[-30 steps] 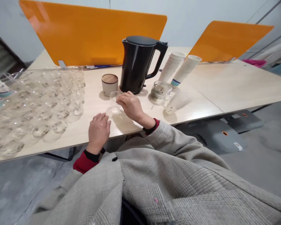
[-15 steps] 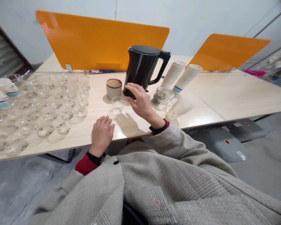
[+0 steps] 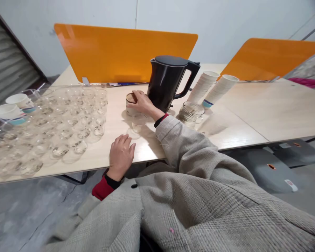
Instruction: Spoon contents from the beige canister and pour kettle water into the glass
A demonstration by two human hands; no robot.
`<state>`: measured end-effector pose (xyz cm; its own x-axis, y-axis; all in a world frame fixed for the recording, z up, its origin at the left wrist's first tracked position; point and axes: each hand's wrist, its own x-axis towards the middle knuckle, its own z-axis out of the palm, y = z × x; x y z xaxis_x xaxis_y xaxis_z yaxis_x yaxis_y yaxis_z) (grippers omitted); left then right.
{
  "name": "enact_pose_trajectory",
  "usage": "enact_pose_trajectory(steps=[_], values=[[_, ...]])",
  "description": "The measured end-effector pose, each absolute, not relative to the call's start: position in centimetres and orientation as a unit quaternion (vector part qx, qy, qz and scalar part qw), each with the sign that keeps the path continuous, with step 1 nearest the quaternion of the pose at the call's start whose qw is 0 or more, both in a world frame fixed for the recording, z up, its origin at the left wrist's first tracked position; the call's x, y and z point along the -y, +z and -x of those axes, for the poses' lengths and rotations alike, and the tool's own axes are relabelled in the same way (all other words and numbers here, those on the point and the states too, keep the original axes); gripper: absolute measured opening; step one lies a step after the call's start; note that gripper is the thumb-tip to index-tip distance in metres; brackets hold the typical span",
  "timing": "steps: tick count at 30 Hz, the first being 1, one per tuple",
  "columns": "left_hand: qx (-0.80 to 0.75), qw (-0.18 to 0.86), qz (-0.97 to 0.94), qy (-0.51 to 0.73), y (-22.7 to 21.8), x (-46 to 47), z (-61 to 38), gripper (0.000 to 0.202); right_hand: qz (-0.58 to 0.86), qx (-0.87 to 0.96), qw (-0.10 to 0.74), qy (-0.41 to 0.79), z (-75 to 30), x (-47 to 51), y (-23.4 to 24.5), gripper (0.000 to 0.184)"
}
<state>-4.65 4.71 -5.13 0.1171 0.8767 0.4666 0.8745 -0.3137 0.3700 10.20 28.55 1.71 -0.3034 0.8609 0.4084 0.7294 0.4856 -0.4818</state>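
Note:
My right hand (image 3: 142, 102) reaches over a small cream canister (image 3: 129, 110), fingers curled on its wooden lid (image 3: 131, 98). The palm covers part of the lid, so its far side is hidden. Just in front of the canister stands a small clear cup (image 3: 139, 123), beneath my right wrist. My left hand (image 3: 121, 154) rests at the table's front edge, fingers stretched out and holding nothing. Behind my right forearm is a black kettle (image 3: 164, 82), upright, its handle pointing right.
Rows of clear cups (image 3: 60, 148) fill the table's left side, with paper cups (image 3: 18, 101) among them. Right of the kettle are a ribbed glass cup (image 3: 191, 112) and leaning paper cup stacks (image 3: 217, 92). Orange partitions (image 3: 120, 52) line the back. Grey stools (image 3: 265, 168) stand below the table.
My right hand has moved left from in front of the kettle onto the canister's lid. My left hand stays at the table edge. The view has shifted slightly.

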Motion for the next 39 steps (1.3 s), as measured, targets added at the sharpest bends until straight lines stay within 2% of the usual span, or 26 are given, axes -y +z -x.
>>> enact_pose_trajectory(steps=[8, 15, 18, 21, 27, 31, 35, 39], values=[[-0.585, -0.011, -0.745, 0.320, -5.3, -4.6, 4.6, 0.027, 0.500, 0.777, 0.374, 0.084, -10.3, -28.1, 2.5, 0.076], [-0.574, 0.011, -0.743, 0.343, -5.5, -4.8, 4.9, 0.025, 0.471, 0.757, 0.452, -0.013, -13.7, -20.4, 9.9, 0.093], [-0.557, 0.035, -0.731, 0.393, -5.4, -4.7, 5.2, 0.029, 0.436, 0.769, 0.464, -0.053, -16.2, -14.6, 11.4, 0.079], [-0.543, 0.066, -0.694, 0.469, -4.9, -4.2, 5.5, 0.037, 0.406, 0.793, 0.452, -0.042, -17.7, -9.7, 9.9, 0.074], [-0.474, 0.210, -0.636, 0.572, -4.3, -2.5, 5.8, 0.052, 0.382, 0.822, 0.418, 0.049, -16.7, -6.1, 2.4, 0.088], [-0.433, 0.225, -0.681, 0.547, -4.2, -2.1, 6.3, 0.057, 0.395, 0.825, 0.398, 0.076, -15.3, -6.2, -0.3, 0.089], [-0.430, 0.208, -0.724, 0.497, -4.0, -2.3, 6.5, 0.057, 0.412, 0.817, 0.397, 0.072, -14.7, -6.5, -0.8, 0.088], [-0.425, 0.205, -0.747, 0.468, -4.0, -2.7, 6.0, 0.077, 0.425, 0.819, 0.380, 0.062, -14.6, -6.5, -0.2, 0.087]])
